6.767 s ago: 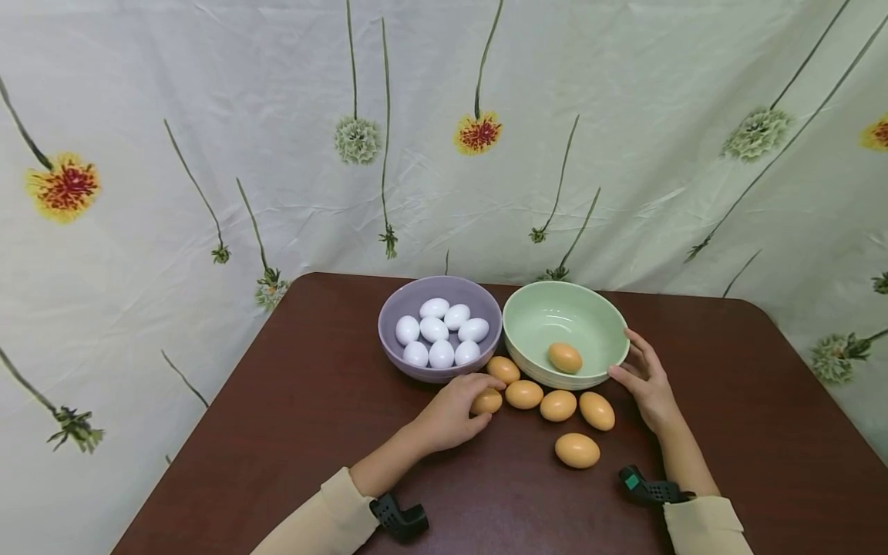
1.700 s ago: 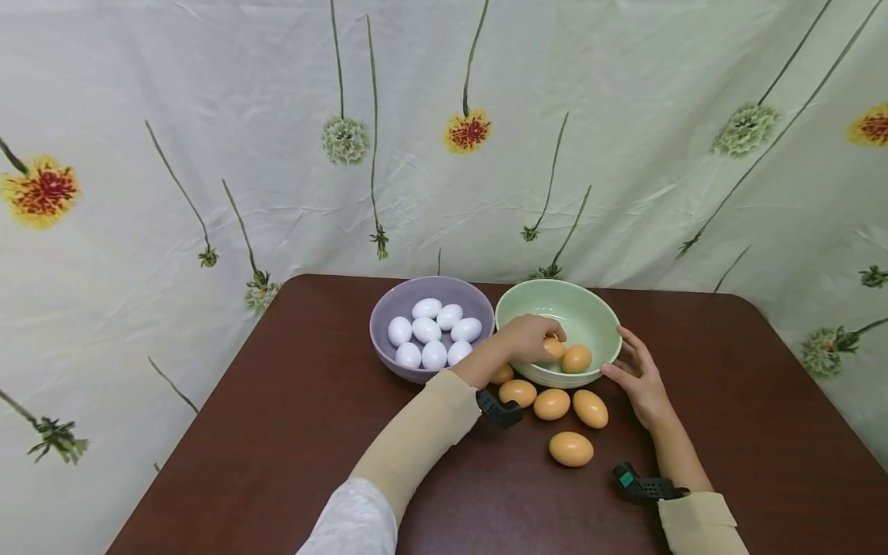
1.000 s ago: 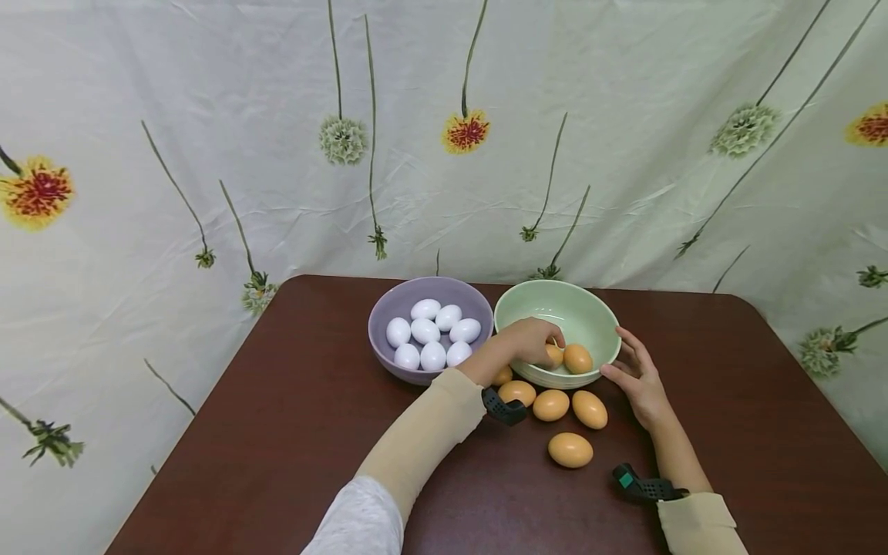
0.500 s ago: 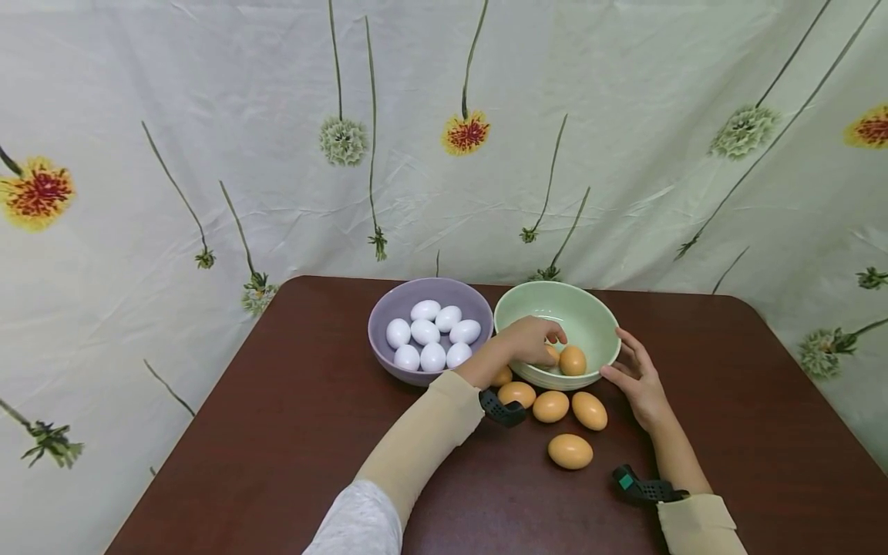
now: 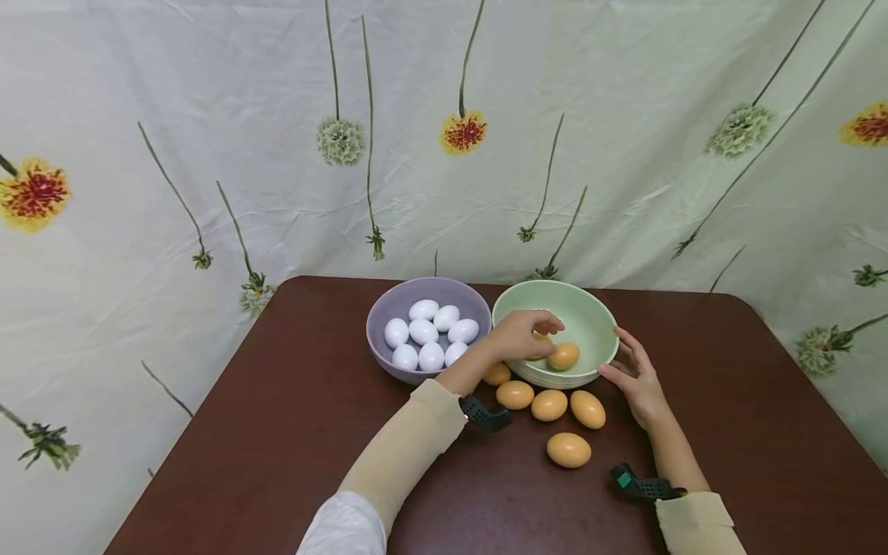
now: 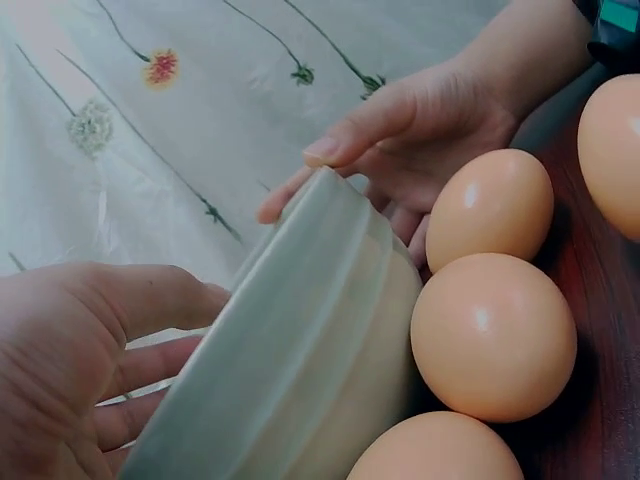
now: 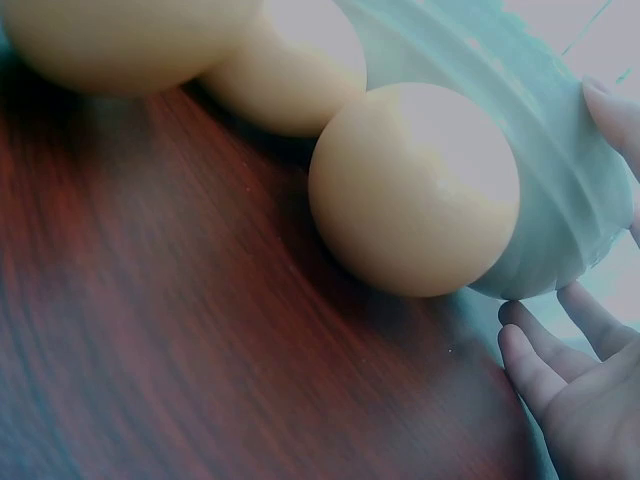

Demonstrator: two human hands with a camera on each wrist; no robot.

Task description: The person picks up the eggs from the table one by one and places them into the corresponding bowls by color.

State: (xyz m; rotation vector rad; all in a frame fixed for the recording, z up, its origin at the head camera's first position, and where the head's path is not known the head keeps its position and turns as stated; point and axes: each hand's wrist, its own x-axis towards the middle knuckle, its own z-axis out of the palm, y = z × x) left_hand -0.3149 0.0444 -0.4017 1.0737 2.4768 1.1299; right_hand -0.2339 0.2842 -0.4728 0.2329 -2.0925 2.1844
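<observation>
My left hand (image 5: 522, 335) is over the near left side of a light green bowl (image 5: 590, 316), its fingers loosely bent. In the left wrist view no egg shows in this hand, and its thumb overlaps the bowl rim. Inside the bowl sit two brown eggs, one egg (image 5: 564, 356) in plain sight and another egg (image 5: 538, 353) partly hidden behind my fingers. My right hand (image 5: 638, 383) holds the bowl from the right, thumb at the rim and fingers around the outer wall, as the right wrist view (image 7: 590, 390) also shows.
A purple bowl (image 5: 375, 339) with several white eggs (image 5: 423, 332) stands close to the left of the green one. Several brown eggs (image 5: 549, 405) lie along the front of the green bowl, and one egg (image 5: 569, 450) lies nearer on the dark table (image 5: 277, 432).
My left hand has brought a brown egg from the table into the green bowl and let it go. Over the last half second it rises slightly leftward. My right hand stays at the bowl.
</observation>
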